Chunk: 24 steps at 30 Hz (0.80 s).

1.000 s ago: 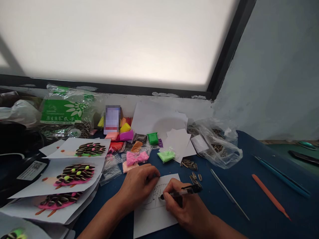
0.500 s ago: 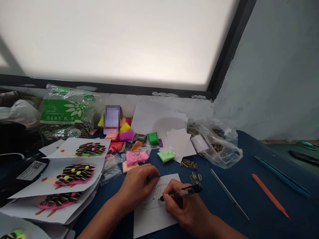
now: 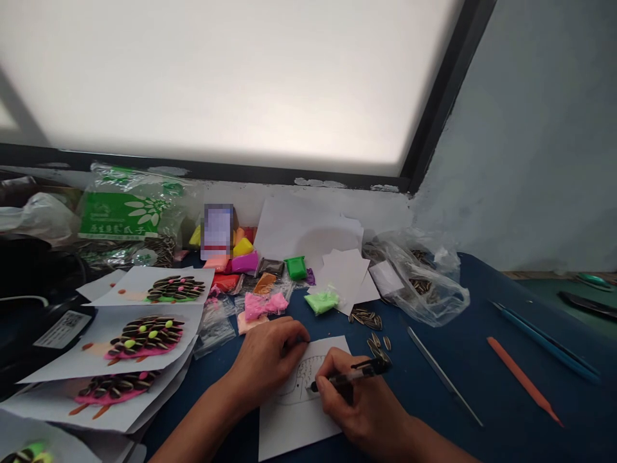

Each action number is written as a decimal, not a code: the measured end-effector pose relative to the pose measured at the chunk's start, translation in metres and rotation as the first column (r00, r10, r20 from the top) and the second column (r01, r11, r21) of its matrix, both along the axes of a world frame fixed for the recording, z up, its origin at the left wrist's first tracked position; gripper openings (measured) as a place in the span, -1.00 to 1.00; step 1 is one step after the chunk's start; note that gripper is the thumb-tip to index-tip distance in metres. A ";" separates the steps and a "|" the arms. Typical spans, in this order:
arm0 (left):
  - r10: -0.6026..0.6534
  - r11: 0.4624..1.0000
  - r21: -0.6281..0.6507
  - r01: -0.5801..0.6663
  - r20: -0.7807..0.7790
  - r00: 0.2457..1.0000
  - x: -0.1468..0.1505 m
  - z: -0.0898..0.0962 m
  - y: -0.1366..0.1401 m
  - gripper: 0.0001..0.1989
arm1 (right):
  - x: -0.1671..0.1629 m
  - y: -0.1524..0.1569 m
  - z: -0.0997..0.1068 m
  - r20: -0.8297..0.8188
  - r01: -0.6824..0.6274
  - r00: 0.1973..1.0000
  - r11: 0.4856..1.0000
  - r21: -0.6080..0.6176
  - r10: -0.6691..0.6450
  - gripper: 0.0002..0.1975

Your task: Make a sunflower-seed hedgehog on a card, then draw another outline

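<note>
My right hand (image 3: 359, 402) is closed around a black pen (image 3: 349, 378), whose tip meets a white sheet of paper (image 3: 284, 437). Dark lines on the sheet form a rounded drawing (image 3: 303, 376) filled with small strokes; my right fingers cover part of it. Across the sheet's upper left edge, my left hand (image 3: 270, 354) lies with curled fingers, pressing the paper down. Its fingertips are partly hidden. Just beyond the sheet are loose striped sunflower seeds (image 3: 378, 347) and a light green clay packet (image 3: 322, 301).
Finished seed-and-clay hedgehog pictures (image 3: 149, 337) lie stacked at left. Behind are colourful clay packets (image 3: 265, 305), a green seed bag (image 3: 128, 215) and blank papers (image 3: 344, 273). A clear bag of seeds (image 3: 424, 283), a metal rod (image 3: 443, 373), an orange tool (image 3: 523, 379) and blue tweezers (image 3: 544, 341) are at right.
The pen and right hand have shifted very slightly over the drawing. My left hand stays in place on the paper.
</note>
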<state>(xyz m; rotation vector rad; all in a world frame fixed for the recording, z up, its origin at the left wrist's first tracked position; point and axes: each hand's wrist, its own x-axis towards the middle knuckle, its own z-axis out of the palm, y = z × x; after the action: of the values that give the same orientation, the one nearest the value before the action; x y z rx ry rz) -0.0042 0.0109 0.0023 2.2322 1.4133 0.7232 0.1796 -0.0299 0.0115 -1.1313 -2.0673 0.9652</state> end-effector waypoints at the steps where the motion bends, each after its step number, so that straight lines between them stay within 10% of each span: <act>1: 0.000 1.000 0.002 0.000 0.001 1.000 0.000 0.000 0.000 -0.86 | 0.000 0.000 0.000 0.002 0.003 1.000 1.000 0.008 -0.003 -0.87; 24: -0.004 1.000 0.010 0.004 0.006 1.000 0.000 -0.002 -0.001 -0.87 | 0.000 0.000 0.001 0.014 0.076 0.997 0.996 0.038 -0.076 -0.84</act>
<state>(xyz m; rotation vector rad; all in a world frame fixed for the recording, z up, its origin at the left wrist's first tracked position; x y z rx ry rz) -0.0047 0.0104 0.0007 2.2387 1.4048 0.7366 0.1792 -0.0296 0.0128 -1.1927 -2.0308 0.8804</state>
